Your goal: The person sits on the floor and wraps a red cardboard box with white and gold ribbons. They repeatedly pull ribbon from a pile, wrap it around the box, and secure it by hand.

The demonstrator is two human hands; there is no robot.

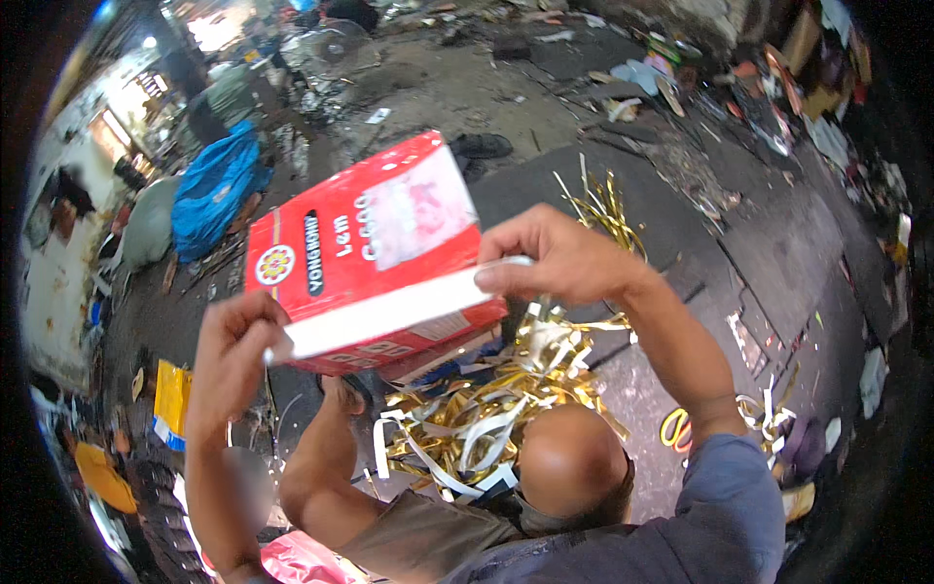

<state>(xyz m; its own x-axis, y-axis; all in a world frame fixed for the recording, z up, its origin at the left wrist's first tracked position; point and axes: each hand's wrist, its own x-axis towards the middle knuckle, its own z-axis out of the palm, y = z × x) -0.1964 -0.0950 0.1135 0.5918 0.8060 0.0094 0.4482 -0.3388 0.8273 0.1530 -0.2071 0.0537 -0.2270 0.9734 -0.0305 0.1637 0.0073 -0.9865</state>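
A red printed box (336, 229) is held up in front of me, tilted, with a pale pink patch on its upper face. A white band (389, 313) runs along its near edge from one hand to the other; whether it is a separate strip I cannot tell. My left hand (238, 341) pinches the box's near left corner, fingers closed. At the right end, my right hand (550, 255) grips the same edge between thumb and bent fingers. Below the box lies a tangled heap of gold and white strips (486, 419), beside my bent knee.
Yellow-handled scissors (674, 429) lie on the floor right of my knee. More gold strips (608, 209) are beyond my right hand. A yellow packet (172, 404) sits at the left, and a blue plastic sheet (219, 195) farther off. A dark shoe (482, 146) and scattered scraps lie ahead.
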